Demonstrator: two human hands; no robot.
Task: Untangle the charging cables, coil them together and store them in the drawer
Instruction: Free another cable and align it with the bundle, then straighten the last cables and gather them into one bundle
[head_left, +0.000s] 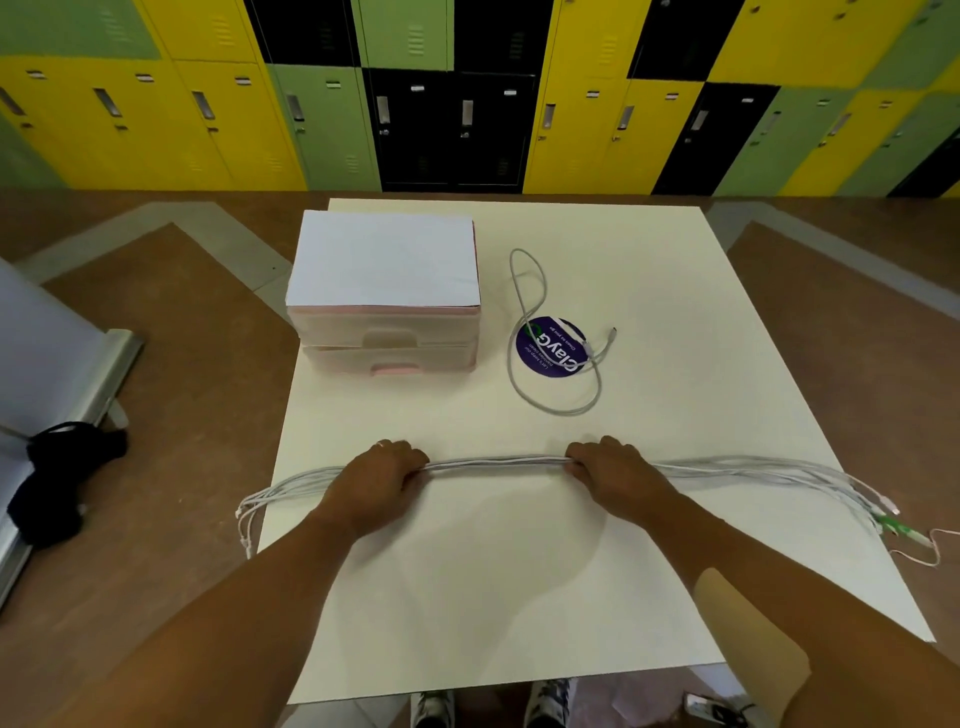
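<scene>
A bundle of several white charging cables (496, 463) lies stretched straight across the near part of the white table (675, 291). My left hand (379, 475) grips the bundle left of centre and my right hand (608, 467) grips it right of centre. The cable ends hang over the table's left edge (249, 512) and fan out with green and pink plugs at the right edge (883, 514). One loose grey cable (550, 343) lies looped further back. A small two-drawer unit (387, 306) stands at the back left, both drawers closed.
A round purple sticker (553, 344) sits under the loose grey cable. A black bag (62, 478) lies on the floor to the left beside a metal bench. Yellow, green and black lockers line the far wall.
</scene>
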